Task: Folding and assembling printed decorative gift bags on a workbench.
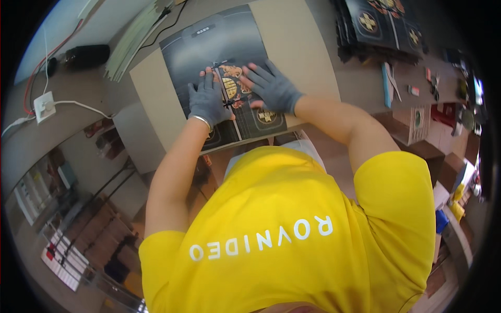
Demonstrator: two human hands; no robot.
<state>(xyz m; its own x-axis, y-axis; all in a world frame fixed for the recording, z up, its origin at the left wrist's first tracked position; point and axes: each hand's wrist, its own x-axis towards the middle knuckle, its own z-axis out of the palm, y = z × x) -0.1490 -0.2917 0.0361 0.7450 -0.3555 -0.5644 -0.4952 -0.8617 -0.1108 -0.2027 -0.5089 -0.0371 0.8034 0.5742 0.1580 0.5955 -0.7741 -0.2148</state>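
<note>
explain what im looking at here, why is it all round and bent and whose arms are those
This is one picture from a wide fisheye camera worn on a person's head, looking down. That lens bends straight edges toward the rim, hence the round look. The yellow shirt and both bare forearms belong to the wearer.

Both hands wear grey gloves. The left hand and the right hand press flat on a small printed piece with gold and orange patterns. It lies on a large dark printed sheet, which rests on a brown cardboard sheet on the table.

At the upper right sits a stack of dark printed sheets. At the left are a white wall socket with cables and a black pouch-like object.
</note>
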